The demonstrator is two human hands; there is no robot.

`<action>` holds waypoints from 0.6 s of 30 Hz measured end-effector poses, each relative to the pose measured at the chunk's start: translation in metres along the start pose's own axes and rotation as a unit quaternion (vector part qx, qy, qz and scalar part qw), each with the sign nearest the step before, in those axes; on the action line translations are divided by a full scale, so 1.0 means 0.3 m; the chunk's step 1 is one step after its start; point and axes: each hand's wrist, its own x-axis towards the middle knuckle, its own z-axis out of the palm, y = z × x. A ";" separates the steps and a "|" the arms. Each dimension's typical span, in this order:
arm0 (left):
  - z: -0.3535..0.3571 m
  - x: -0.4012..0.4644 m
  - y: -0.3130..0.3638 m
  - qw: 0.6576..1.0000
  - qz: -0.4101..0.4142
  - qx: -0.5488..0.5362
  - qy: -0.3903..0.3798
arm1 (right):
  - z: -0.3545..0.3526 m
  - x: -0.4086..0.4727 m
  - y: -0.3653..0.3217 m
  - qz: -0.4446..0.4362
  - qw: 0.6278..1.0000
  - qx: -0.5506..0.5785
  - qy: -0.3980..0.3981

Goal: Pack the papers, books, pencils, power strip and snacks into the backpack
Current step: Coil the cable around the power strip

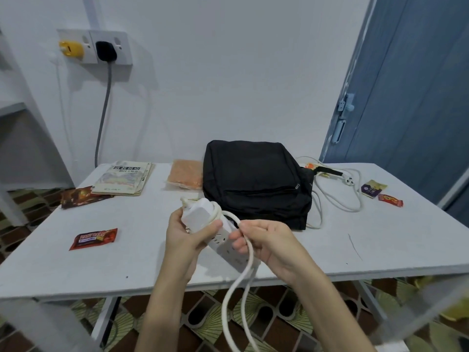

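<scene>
White plastic marks the power strip [220, 237], which is held above the near edge of the desk [152, 255] in front of the black backpack [256, 184]. Its far end, wound with cord [250, 252], is gripped by the left hand [187, 237], whose fingers are curled round it. The cord is pinched by the fingers of the right hand [266, 242] just beside the strip and hangs in a loop below the desk edge. Books [124, 177] and snack packets [94, 238] are seen lying to the left, well apart from the backpack.
</scene>
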 end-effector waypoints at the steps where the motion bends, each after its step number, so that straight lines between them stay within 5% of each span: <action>1: 0.009 0.001 -0.002 1.000 -0.001 -0.024 0.020 | 0.011 -0.002 0.015 0.000 1.000 0.008 0.014; 5: 0.031 -0.006 -0.011 0.991 -0.027 -0.106 0.072 | 0.064 -0.021 0.088 -0.035 0.997 -0.051 0.035; 12: 0.069 -0.027 -0.005 0.963 -0.124 -0.234 0.058 | 0.089 -0.020 0.154 0.047 0.992 0.111 -0.043; 15: 0.084 -0.031 0.000 0.956 -0.133 -0.259 0.044 | 0.091 0.000 0.194 0.084 0.987 0.136 -0.009; 18: 0.091 -0.034 -0.009 0.939 -0.156 -0.306 0.019 | 0.070 0.036 0.185 0.010 0.990 0.125 0.058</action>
